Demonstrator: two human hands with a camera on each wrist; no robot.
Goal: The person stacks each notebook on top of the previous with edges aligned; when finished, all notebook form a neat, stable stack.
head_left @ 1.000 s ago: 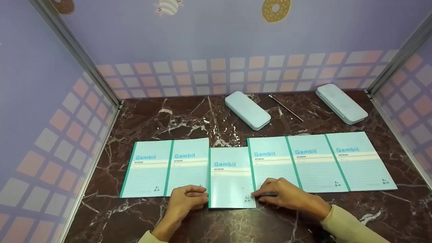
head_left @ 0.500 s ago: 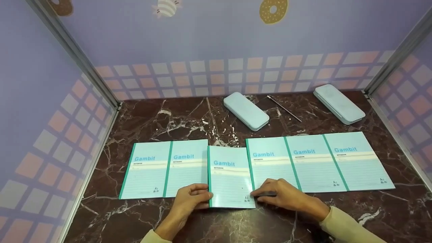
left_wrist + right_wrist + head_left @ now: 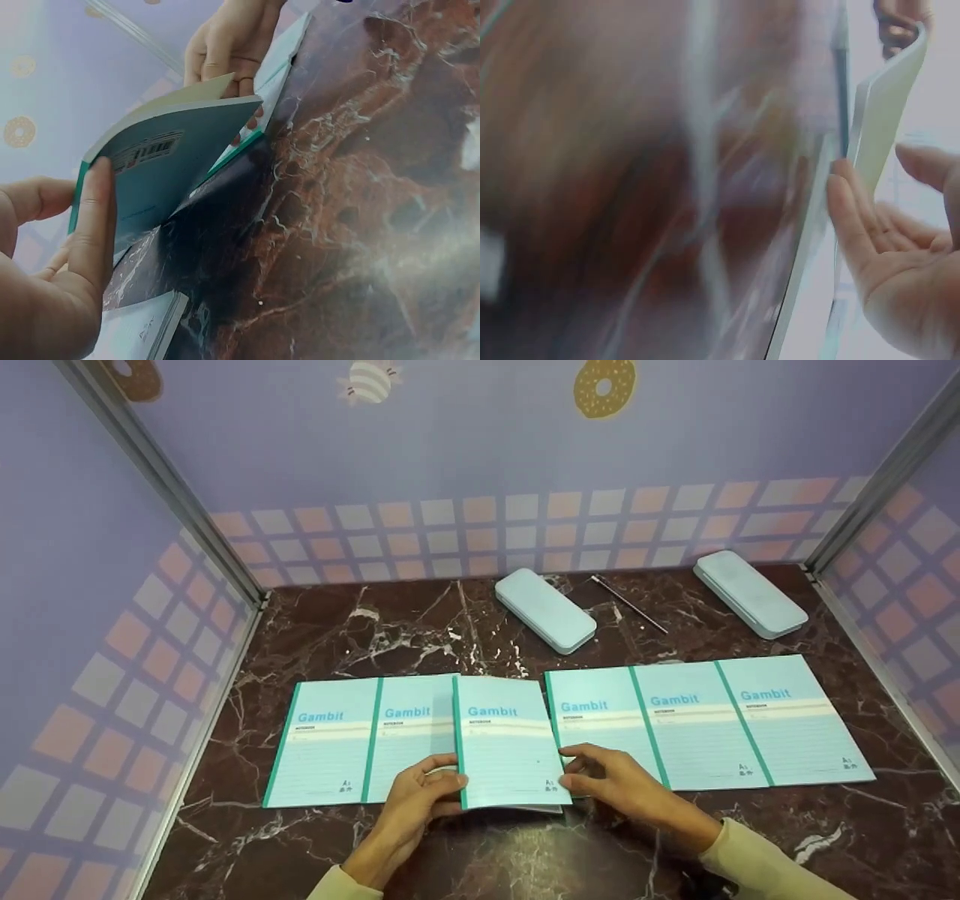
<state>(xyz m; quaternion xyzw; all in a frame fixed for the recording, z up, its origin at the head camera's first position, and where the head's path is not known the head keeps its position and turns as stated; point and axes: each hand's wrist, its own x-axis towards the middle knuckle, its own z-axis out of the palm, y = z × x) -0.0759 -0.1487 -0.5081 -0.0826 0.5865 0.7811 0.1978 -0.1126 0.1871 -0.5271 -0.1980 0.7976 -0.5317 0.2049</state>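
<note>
The middle Gambit notebook [image 3: 510,742], pale with a green spine, is raised off the table and bends slightly. My left hand [image 3: 412,806] pinches its spine near the lower corner, and the barcode on its back cover [image 3: 176,165] faces the left wrist view. Beside its right edge, my right hand [image 3: 619,780] has thumb and fingers spread apart; in the right wrist view these fingers [image 3: 855,217] lie extended near the lifted notebook. Two Gambit notebooks [image 3: 330,757] lie to the left, the nearer partly covered. Three more [image 3: 690,735] lie in a row to the right.
A pale blue case [image 3: 546,611] lies behind the notebooks, with a thin dark pen-like stick [image 3: 628,604] beside it. Another such case [image 3: 750,594] is at the back right. Patterned walls enclose the dark marbled table [image 3: 337,622].
The middle notebook has risen from the table and shifted away and slightly left, with my left hand pinching its spine. My right hand's fingers have spread at its right edge.
</note>
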